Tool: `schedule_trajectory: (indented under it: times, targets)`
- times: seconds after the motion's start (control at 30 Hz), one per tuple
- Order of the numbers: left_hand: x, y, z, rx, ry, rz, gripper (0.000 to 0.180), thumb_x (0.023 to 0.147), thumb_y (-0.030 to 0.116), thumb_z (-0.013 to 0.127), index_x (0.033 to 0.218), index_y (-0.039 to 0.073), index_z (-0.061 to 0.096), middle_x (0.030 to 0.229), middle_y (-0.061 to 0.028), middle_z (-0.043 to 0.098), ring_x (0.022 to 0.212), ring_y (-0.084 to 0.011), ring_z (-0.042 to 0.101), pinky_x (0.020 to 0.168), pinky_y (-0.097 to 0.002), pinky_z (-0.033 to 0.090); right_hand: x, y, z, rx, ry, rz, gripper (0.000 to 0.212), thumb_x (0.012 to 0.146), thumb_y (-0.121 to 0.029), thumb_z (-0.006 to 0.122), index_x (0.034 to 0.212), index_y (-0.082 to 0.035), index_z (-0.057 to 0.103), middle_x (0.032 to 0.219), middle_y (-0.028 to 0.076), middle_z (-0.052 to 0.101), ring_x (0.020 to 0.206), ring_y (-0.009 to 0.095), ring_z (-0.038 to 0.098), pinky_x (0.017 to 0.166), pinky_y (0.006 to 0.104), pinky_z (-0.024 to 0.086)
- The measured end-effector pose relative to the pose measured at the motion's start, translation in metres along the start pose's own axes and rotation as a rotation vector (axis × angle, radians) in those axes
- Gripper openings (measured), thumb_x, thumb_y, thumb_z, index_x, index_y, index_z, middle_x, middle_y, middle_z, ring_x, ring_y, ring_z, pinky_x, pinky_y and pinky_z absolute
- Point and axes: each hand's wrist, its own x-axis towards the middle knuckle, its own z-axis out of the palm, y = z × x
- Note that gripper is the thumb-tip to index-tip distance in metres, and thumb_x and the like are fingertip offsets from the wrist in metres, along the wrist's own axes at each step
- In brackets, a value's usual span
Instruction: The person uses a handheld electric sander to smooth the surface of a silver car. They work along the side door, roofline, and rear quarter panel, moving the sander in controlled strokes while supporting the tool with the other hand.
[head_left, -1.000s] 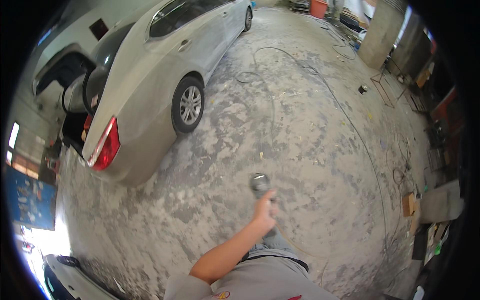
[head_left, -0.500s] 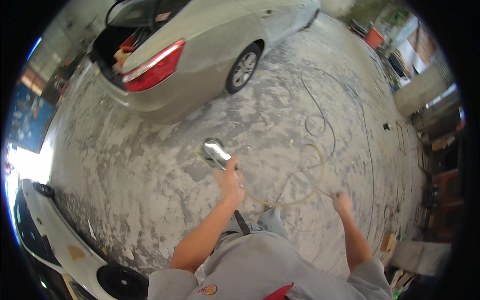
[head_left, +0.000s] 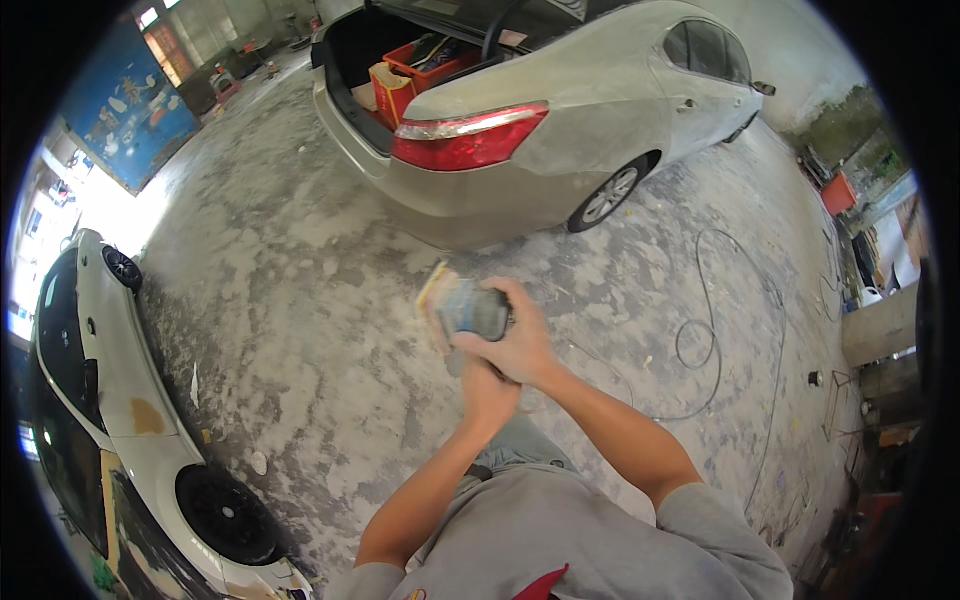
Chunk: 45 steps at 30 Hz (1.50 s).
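Observation:
A hand-held air sander [head_left: 478, 310], blurred by motion, is up in front of my body with its pale yellowish pad [head_left: 434, 300] turned to the left. My left hand [head_left: 490, 398] is closed around its handle end, largely covered by the other hand. Over the sander's dark head, my right hand [head_left: 524, 345] is wrapped, thumb on the near side and fingers on the far side. Beyond the sander stands a grey-beige car [head_left: 490, 205] with a red tail light [head_left: 470, 138] and a raised trunk lid. The sander's hose is mostly hidden behind my arms.
A thin hose [head_left: 716, 370] lies looped across the patchy concrete floor [head_left: 300, 300] on the right. At the lower left is a white car [head_left: 150, 420] with a tan patch. Red bins [head_left: 430, 65] sit in the open trunk; clutter lines the right wall.
My right hand has left the hose and come to the sander's head, beside my left hand. The sander has turned its pad leftward. The view has swung left, putting the grey-beige car further right.

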Motion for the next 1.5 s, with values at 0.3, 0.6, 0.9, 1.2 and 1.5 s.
schedule_trajectory:
  times: [0.3, 0.6, 0.9, 1.2, 1.5]
  targets:
    - [0.134, -0.017, -0.057, 0.424, -0.162, -0.015, 0.046, 0.099, 0.042, 0.080, 0.111, 0.002, 0.061, 0.094, -0.0201, 0.072, 0.089, -0.0435, 0.071, 0.078, -0.0502, 0.056, 0.124, 0.097, -0.024, 0.396, 0.093, 0.195, 0.061, 0.078, -0.017, 0.096, 0.130, -0.004, 0.067, 0.112, 0.005, 0.068, 0.099, 0.018, 0.065, 0.089, 0.0325, 0.053]
    - [0.221, -0.029, -0.118, 0.726, -0.190, 0.323, 0.040, 0.099, 0.040, 0.077, 0.092, 0.005, 0.058, 0.076, -0.0140, 0.068, 0.068, -0.0380, 0.068, 0.061, -0.0490, 0.054, 0.232, 0.097, 0.009, 0.689, -0.136, 0.372, 0.059, 0.076, -0.012, 0.095, 0.129, -0.003, 0.069, 0.107, 0.002, 0.066, 0.095, 0.014, 0.064, 0.084, 0.0318, 0.054]
    - [0.270, -0.024, -0.205, 0.603, -0.369, 0.529, 0.027, 0.105, 0.035, 0.067, 0.102, 0.009, 0.061, 0.081, -0.0132, 0.070, 0.073, -0.0378, 0.070, 0.061, -0.0504, 0.054, 0.301, 0.045, 0.072, 0.651, -0.377, 0.228, 0.070, 0.068, -0.031, 0.098, 0.124, 0.000, 0.070, 0.103, 0.003, 0.069, 0.091, 0.013, 0.066, 0.082, 0.0300, 0.053]
    - [0.315, -0.038, -0.319, 0.679, -0.401, 0.629, 0.023, 0.094, 0.025, 0.070, 0.092, 0.005, 0.058, 0.072, -0.0119, 0.066, 0.066, -0.0361, 0.068, 0.057, -0.0493, 0.052, 0.331, -0.003, 0.157, 0.595, -0.348, 0.173, 0.068, 0.067, -0.031, 0.098, 0.121, -0.002, 0.070, 0.095, -0.001, 0.068, 0.083, 0.011, 0.064, 0.076, 0.0271, 0.052]
    - [0.329, -0.075, -0.366, 0.810, -0.529, 0.784, 0.022, 0.089, 0.029, 0.070, 0.085, 0.007, 0.071, 0.080, -0.0116, 0.071, 0.080, -0.0327, 0.073, 0.072, -0.0463, 0.058, 0.335, 0.013, 0.185, 0.416, -0.312, 0.171, 0.068, 0.064, -0.033, 0.097, 0.120, -0.003, 0.072, 0.107, 0.004, 0.072, 0.096, 0.016, 0.067, 0.089, 0.0313, 0.054]
